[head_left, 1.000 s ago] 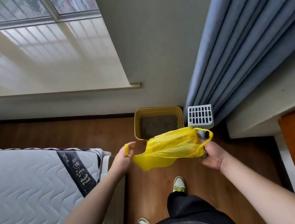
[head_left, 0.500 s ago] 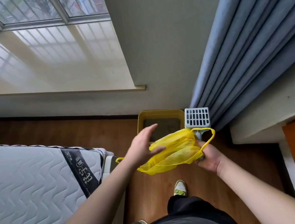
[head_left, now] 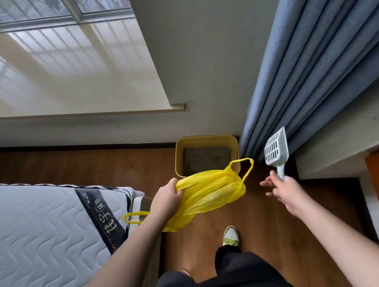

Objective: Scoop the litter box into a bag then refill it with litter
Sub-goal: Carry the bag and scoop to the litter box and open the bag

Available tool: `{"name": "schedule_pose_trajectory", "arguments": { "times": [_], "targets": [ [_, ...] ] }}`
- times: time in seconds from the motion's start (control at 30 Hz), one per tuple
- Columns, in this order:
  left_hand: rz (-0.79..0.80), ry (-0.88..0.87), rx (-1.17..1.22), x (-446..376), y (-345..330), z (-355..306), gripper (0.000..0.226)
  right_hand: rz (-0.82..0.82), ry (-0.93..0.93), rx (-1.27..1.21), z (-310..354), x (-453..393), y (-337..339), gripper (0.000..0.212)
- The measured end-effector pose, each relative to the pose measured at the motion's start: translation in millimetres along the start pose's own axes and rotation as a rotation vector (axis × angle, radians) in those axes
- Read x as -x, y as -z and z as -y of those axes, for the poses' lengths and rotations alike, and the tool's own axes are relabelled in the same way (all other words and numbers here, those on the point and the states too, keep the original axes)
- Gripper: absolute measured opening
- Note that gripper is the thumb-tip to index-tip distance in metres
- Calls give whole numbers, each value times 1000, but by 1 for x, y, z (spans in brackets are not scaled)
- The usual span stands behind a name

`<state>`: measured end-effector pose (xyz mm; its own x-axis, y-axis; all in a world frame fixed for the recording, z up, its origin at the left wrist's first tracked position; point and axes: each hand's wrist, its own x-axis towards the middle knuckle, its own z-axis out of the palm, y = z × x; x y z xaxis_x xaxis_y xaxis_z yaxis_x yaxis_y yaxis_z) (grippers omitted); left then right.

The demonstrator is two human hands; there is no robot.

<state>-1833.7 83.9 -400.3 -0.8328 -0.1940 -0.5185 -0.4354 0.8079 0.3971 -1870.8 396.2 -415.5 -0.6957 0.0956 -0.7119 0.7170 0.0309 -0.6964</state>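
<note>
The yellow litter box [head_left: 207, 156] sits on the wood floor in the corner, against the wall and beside the blue curtain [head_left: 317, 68], with grey litter inside and apparently not yet scooped. In front of it the left hand [head_left: 166, 199] grips a bunched yellow bag [head_left: 210, 192], its mouth not spread. The right hand [head_left: 285, 190] holds the slotted scoop [head_left: 276, 150] by its handle, some fingers extended. Scooping, bagging and refilling all seem left to do.
</note>
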Motion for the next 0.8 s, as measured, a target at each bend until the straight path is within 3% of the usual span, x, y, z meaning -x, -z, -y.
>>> {"name": "schedule_pose_trajectory", "arguments": {
  "times": [0.13, 0.27, 0.33, 0.37, 0.43, 0.57, 0.67, 0.8],
  "targets": [
    [-34, -62, -173, -3, 6, 1, 22, -122, 181, 130, 24, 5, -19, 45],
    [35, -120, -224, -2, 3, -2, 37, 4, 401, 364, 37, 37, -71, 34],
    [119, -115, -140, -1, 4, 0, 42, 116, 359, 492, 25, 43, -103, 21],
    [164, -101, -52, -1, 5, 3, 43, 127, 321, 588, 15, 43, -118, 36],
    [233, -56, 220, 1, 13, 12, 39, 35, 295, 792, -5, 38, -141, 57],
    [332, 65, 698, 11, 35, 40, 21, -75, 246, 991, -26, 45, -164, 45],
    [315, 15, 722, 12, 45, 63, 20, -27, 176, 890, -31, 59, -169, 45],
    [127, -62, 582, 10, 45, 83, 17, -1, 188, 848, -44, 66, -168, 44]
  ]
}}
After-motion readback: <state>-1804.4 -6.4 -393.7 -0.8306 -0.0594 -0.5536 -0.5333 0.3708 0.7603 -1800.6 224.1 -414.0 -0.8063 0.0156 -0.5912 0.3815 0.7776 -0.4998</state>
